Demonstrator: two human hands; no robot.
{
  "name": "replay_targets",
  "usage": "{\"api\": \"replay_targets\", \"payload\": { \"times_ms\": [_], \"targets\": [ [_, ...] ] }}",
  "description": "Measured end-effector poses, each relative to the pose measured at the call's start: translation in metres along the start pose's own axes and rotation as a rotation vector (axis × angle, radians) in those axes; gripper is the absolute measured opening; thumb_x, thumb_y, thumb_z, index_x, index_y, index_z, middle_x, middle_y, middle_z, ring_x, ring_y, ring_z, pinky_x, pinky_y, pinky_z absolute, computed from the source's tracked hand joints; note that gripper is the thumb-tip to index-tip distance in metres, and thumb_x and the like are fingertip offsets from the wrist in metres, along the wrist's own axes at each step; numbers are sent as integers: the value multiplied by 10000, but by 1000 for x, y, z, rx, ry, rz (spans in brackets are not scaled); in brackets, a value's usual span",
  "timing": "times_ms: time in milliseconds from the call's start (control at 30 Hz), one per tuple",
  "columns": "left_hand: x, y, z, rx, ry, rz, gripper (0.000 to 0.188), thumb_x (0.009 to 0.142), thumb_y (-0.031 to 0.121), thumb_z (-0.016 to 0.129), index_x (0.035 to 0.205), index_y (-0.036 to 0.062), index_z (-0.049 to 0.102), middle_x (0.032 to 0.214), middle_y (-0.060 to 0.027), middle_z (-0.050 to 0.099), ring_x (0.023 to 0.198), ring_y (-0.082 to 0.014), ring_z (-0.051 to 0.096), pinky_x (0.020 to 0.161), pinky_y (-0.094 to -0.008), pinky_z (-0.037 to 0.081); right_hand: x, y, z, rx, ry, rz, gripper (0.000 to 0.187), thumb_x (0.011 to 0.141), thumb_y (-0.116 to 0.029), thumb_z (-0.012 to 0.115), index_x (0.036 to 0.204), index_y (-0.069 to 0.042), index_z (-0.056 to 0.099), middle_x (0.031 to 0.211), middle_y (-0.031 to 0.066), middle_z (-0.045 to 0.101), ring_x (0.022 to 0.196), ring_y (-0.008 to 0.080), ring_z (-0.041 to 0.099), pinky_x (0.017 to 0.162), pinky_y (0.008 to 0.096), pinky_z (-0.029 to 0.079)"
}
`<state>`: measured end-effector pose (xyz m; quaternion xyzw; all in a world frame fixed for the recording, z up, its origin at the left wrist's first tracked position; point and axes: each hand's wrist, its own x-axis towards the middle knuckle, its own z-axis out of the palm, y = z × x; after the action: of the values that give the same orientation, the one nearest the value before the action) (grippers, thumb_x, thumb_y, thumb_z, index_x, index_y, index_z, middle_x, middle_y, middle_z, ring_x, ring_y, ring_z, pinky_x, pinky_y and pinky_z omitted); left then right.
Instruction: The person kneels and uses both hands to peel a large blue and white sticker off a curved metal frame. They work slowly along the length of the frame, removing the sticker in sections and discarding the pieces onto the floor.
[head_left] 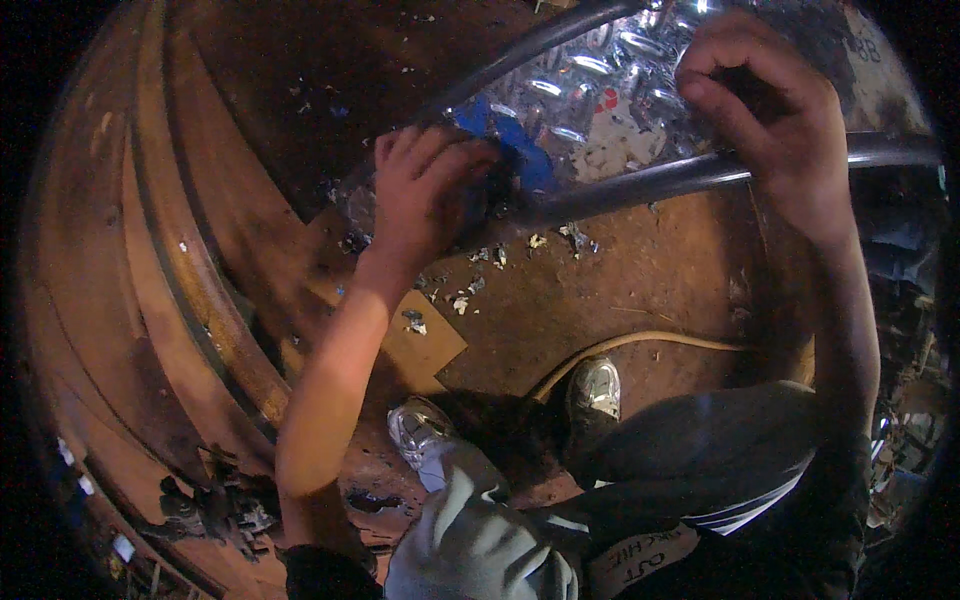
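Blue patch — just beside left hand

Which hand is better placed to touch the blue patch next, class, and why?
Probably the left hand: it is close beside the blue patch. The right hand is farther off, with shiny surface between. Whether the left hand already grips something is hidden.

Silvery lozenge-patterned panel, blue patch, black tube, tan hose, brown floor, white-striped dark trousers
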<state>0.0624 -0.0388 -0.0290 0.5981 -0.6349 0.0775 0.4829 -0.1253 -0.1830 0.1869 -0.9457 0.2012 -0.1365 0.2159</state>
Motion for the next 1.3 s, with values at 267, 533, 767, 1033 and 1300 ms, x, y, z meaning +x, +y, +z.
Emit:
{"api": "replay_targets", "payload": {
  "times_ms": [267, 533, 767, 1033, 1300],
  "targets": [
    [16, 14, 4, 21, -7, 78, 373, 703, 194, 729, 1055, 318, 712, 1037, 79, 649, 882, -179, 583, 803, -392, 387, 3, 0, 5, -17, -33, -114, 84, 856, 41, 644, 926, 0, 623, 950, 48, 579, 907, 133, 560, 803, 253, 440],
    [24, 6, 5, 135, 34, 295, 276, 714, 231, 682, 987, 270, 694, 1001, 86, 632, 875, -153, 585, 806, -424, 388, 3, -9, 2, -6, -15, 35, 87, 866, -91, 723, 876, -24, 668, 877, 71, 627, 795, 173, 625, 683, 340, 503],
    [30, 12, 21, 187, -41, 248, 220, 792, 184, 587, 1008, 205, 622, 1008, 35, 578, 919, -173, 569, 807, -475, 392, 5, -5, -4, -15, -64, 1, 78, 866, -85, 722, 876, -33, 666, 870, 68, 621, 805, 166, 623, 689, 337, 501],
    [32, 12, 17, 227, -129, 266, 218, 784, 175, 590, 998, 199, 624, 1001, 28, 569, 972, -194, 547, 807, -505, 402, 2, -3, 2, 26, 0, 11, 74, 871, -81, 716, 878, -29, 664, 888, 68, 616, 797, 161, 620, 691, 328, 503],
    [20, 1, 14, 19, -49, 202, 271, 786, 192, 613, 1048, 237, 669, 1049, 47, 620, 947, -188, 560, 850, -415, 400, 1, 0, -1, 37, 5, -47, 93, 870, -96, 720, 880, -22, 664, 861, 72, 618, 785, 161, 618, 677, 332, 499]
  ]
}}
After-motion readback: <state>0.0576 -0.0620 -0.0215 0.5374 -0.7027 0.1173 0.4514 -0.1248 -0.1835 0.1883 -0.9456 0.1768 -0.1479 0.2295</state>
